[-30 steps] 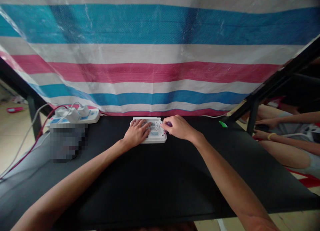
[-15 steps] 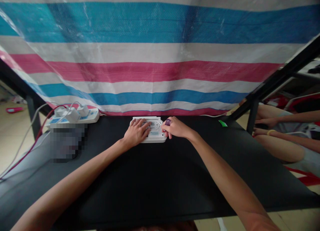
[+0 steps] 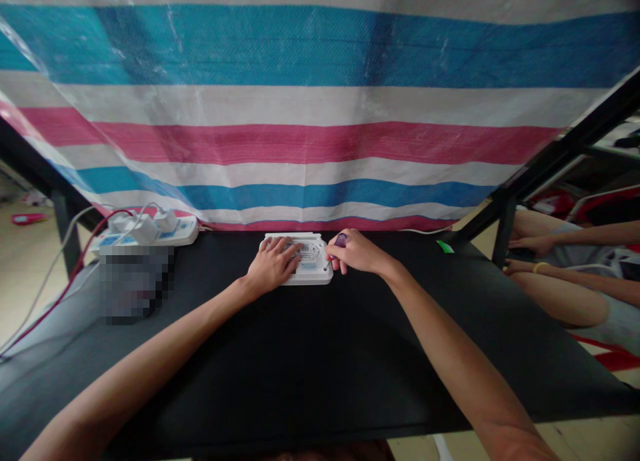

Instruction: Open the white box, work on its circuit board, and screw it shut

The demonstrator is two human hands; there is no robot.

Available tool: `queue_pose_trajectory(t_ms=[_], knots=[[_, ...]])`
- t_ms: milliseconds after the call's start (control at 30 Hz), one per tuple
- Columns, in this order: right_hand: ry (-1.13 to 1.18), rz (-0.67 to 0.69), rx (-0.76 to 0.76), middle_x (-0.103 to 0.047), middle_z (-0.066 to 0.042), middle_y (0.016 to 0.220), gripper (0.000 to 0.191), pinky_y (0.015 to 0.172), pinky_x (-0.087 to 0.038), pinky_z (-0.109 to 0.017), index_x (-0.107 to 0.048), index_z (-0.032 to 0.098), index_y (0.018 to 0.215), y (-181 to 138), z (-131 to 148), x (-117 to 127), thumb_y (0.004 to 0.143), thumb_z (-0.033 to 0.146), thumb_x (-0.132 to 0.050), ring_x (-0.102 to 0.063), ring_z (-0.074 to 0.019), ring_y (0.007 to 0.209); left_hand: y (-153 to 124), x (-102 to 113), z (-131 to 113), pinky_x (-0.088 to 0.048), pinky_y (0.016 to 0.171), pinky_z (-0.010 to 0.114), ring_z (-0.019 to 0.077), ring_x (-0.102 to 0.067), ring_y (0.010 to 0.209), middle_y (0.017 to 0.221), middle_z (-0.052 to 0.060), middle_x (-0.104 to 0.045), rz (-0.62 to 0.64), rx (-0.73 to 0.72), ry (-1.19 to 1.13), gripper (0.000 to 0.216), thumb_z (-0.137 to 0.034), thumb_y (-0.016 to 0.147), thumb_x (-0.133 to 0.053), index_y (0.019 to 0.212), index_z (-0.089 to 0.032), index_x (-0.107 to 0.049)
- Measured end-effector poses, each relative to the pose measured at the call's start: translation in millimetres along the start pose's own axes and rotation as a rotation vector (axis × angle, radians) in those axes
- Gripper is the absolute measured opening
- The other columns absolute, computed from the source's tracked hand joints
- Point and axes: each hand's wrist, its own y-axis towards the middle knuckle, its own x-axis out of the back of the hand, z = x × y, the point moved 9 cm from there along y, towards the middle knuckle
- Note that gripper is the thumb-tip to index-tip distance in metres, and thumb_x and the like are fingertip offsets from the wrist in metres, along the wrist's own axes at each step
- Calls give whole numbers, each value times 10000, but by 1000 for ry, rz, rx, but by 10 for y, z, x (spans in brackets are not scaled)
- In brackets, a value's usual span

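A flat white plastic device, which looks like a router, lies near the back edge of the black table with its vented, labelled face up. My left hand rests on its left part, fingers spread and lying flat. In my right hand, closed at the device's right edge, is a screwdriver with a purple handle. Its thin shaft slants down to a dark hole near the device's front right corner. Whether the tip sits in a screw is too small to tell.
A white power strip with plugs and cables stands at the back left, a pixelated dark item before it. A small green packet lies right. Striped sheeting hangs behind. Another person's legs show beyond the right edge.
My right hand has shifted slightly to the right and up with the screwdriver, and more of the shaft shows. The left hand and the device stay where they were.
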Motion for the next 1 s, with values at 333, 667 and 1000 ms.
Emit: queue_pose_trajectory(t_ms=[333, 667, 1000], knots=[[207, -63, 62, -664, -32, 546, 256, 423, -428, -221, -673, 129, 660, -53, 86, 126, 810, 273, -524, -592, -130, 397, 40, 187, -128, -387, 1083, 464, 267, -580, 1189, 1223, 106, -675, -21, -4, -363, 356, -358, 1007, -407, 1159, -182, -676], [397, -99, 137, -648, -30, 545, 273, 421, -428, -236, -696, 119, 692, -118, 235, 163, 809, 324, -559, -570, -129, 412, 70, -72, -205, -400, 522, 230, 113, -523, 536, 612, 27, -608, 220, 217, -1200, 460, -564, 880, -575, 735, -133, -641], [330, -124, 110, -646, -31, 530, 256, 412, -424, -218, -690, 123, 664, -69, 173, 95, 802, 291, -555, -559, -116, 398, -188, 426, 471, -373, 509, 218, 116, -567, 520, 656, 8, -618, 646, 24, -296, 303, -254, 974, -386, 743, -172, -565]])
